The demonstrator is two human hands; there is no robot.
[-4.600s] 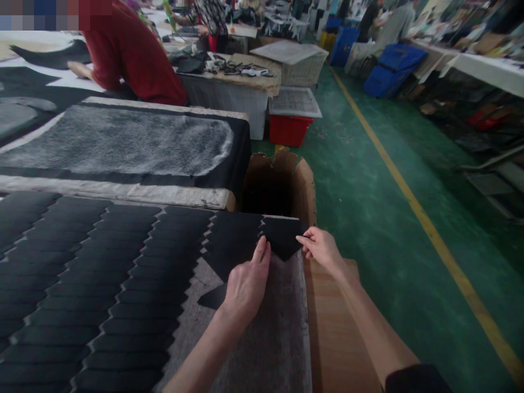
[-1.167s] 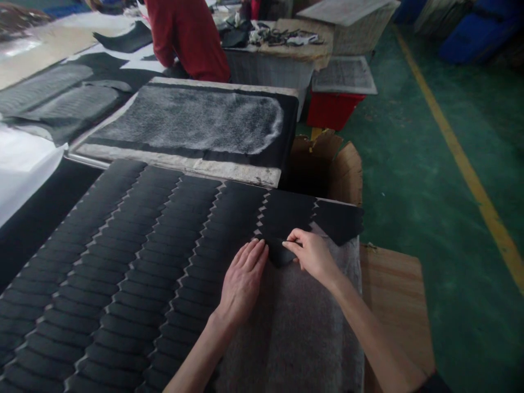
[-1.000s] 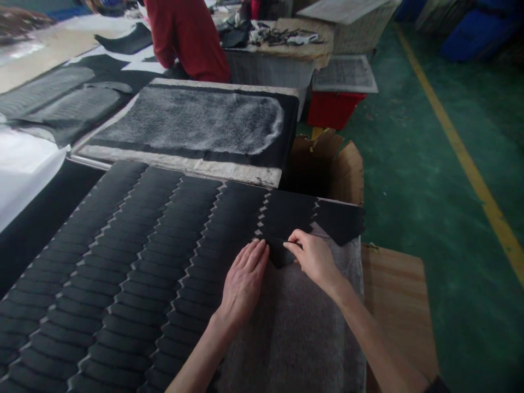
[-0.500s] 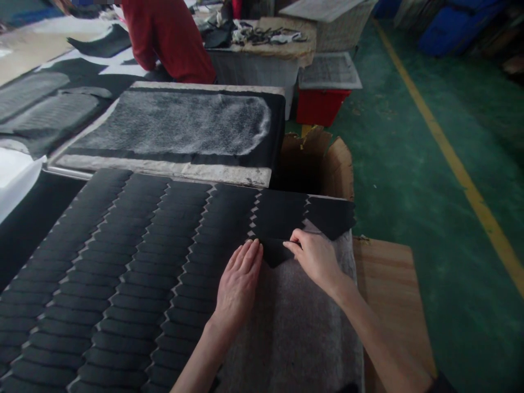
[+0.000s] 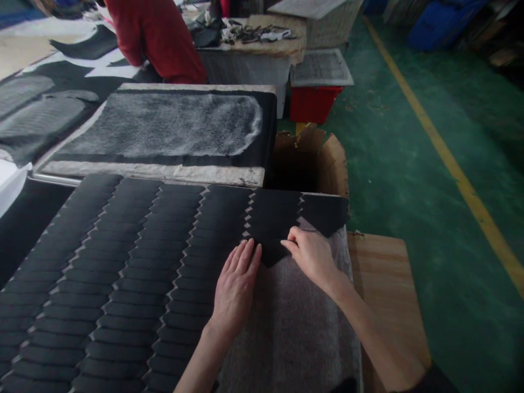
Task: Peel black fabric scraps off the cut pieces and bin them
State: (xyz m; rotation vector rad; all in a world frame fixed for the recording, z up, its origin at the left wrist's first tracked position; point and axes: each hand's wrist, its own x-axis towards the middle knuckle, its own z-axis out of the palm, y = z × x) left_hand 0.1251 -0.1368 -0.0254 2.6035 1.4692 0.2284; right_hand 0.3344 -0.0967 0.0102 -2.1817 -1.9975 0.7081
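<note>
Right hand point(image 5: 313, 256): thumb and forefinger pinched on the right edge of a black cut piece point(image 5: 272, 229), other fingers curled loosely. Left hand point(image 5: 235, 286): flat and released, palm down, fingertips touching the same piece's left edge.

The piece lies between the two hands, just beyond the fingertips on the side toward the cardboard box point(image 5: 327, 164). It sits on the near side of the box, close to the rim. Its pointed tip faces away from the box and toward the person, so its long axis runs box-to-person. The right hand is the nearer, and the only one gripping.

One more black piece point(image 5: 325, 213) lies beside it, directly before the box and touching the box's near edge. Overlapping rows of black pieces point(image 5: 123, 262) spread leftward from the box. All rest on a grey felt pad point(image 5: 295, 327), bare on the side away from the box. A wooden board point(image 5: 380, 284) adjoins the pad, right of the box's near corner. Beyond the box stands a red crate point(image 5: 313, 102). Far left of the box, a person in red point(image 5: 159, 38) leans over another table.
</note>
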